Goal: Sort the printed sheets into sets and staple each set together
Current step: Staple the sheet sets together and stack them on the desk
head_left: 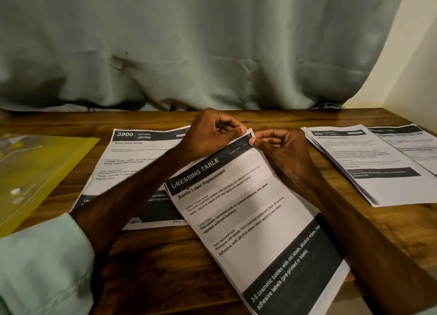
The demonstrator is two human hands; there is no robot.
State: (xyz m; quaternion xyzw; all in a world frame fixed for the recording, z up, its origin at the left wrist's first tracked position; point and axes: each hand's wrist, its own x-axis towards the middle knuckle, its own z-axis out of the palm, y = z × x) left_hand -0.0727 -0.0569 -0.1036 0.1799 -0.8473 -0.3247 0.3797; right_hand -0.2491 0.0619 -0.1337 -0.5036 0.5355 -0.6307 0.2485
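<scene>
Left hand (212, 134) and right hand (280, 146), fingers curled, both pinch the far corner of the Dressing Table sheets (255, 220). These thin white rectangular sheets with black bands lie tilted on the wooden desk (165, 255), overlapping the Kitchen sheet (132, 158).

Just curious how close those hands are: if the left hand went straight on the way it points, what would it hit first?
Most likely the right hand: the left hand points rightward at it, both pinching the same corner of the Dressing Table sheets.
</scene>
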